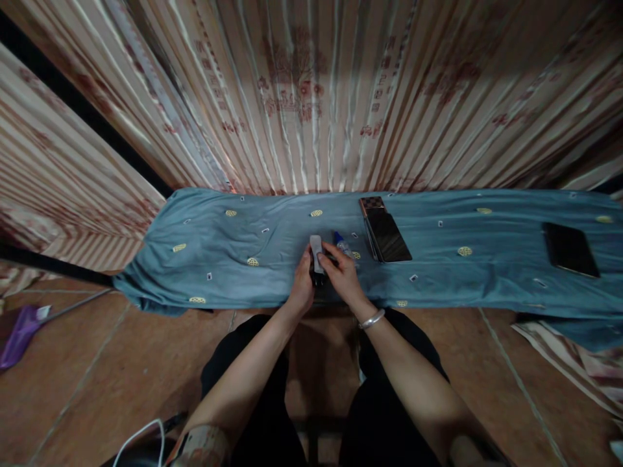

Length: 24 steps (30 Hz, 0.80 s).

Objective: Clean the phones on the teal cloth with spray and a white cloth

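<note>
**Inspector:** Forearms come up from the bottom edge, over dark-trousered knees, with a white cable by the left elbow. Both hands meet on one small item. Describe it.

**Assistant:** Small device (317, 257), pale grey along its upper face, dark at the near end, slim and oblong. It sits above the near edge of the blue cloth (233, 253) covering the counter, held upright-ish between the hands. Its make is too small to tell.

**Inspector:** Grip?

**Assistant:** Left hand (302, 285) is closed round the lower dark part from the left. Right hand (344, 275), with a silver bangle (371, 318) at the wrist, has its fingers curled onto the pale top.

**Inspector:** Advice for the handling?

**Assistant:** In my judgement, keep the left hand steady as the anchor and let the right fingers do the fine work, low over the cloth in case it slips.

**Inspector:** Surroundings, from the device?

**Assistant:** Just right, a small blue-capped bottle (342, 243). Further right, a dark phone on a case (384, 233); far right, another dark tablet (569, 249). Behind, striped curtains (311, 97).
</note>
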{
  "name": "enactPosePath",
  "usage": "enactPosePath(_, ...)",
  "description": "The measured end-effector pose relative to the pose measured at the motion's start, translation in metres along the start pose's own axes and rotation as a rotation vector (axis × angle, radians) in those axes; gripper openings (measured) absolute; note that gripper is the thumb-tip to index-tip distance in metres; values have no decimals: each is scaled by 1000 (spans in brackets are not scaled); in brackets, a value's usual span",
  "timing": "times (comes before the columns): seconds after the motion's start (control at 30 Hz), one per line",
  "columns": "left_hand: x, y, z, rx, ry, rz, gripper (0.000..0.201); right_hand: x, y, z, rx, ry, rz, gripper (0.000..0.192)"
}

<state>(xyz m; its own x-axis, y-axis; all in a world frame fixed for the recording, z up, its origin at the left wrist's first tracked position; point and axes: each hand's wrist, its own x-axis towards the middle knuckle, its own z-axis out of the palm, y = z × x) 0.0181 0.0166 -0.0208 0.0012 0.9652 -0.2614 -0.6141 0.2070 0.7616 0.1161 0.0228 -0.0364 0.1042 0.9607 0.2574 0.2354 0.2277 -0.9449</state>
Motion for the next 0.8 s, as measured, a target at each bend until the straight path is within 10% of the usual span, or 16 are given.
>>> enactPosePath(0.47,-2,17,-6,98,2,-62,43,9,2,-11,161,56,42,36)
enactPosePath(0.8,-10,17,-2,58,-78,-192,36,-2,-8,-14,-190,-17,-138,44)
